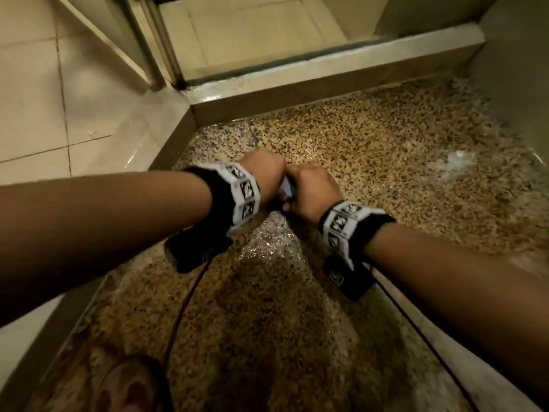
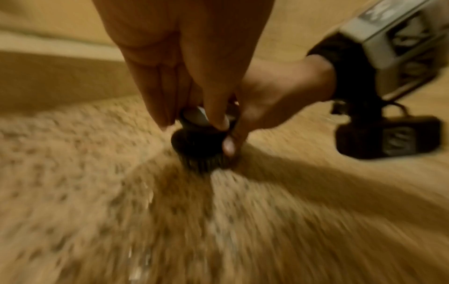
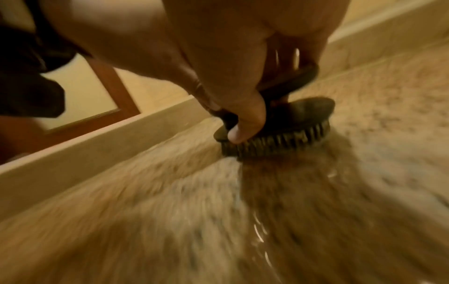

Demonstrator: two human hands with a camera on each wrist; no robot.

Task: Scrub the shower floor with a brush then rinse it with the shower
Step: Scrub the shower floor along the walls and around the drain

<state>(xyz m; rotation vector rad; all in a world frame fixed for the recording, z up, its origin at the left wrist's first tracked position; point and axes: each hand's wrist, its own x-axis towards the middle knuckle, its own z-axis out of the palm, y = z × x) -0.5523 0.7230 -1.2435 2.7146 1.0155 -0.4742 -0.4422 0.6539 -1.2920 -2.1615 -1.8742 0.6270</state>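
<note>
The raised curb (image 1: 312, 84) walls the shower floor (image 1: 386, 173) in ahead of and to the left of the brush (image 3: 274, 138), meeting at a corner, while the wet floor lies open to its right and behind it, save a foot (image 1: 130, 388) near the left curb.

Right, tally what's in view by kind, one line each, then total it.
Hands: 2, left hand, right hand
Brush: 1, brush, gripped by both hands
Wristbands: 2, and
Foot: 1, foot
Total: 6
</note>
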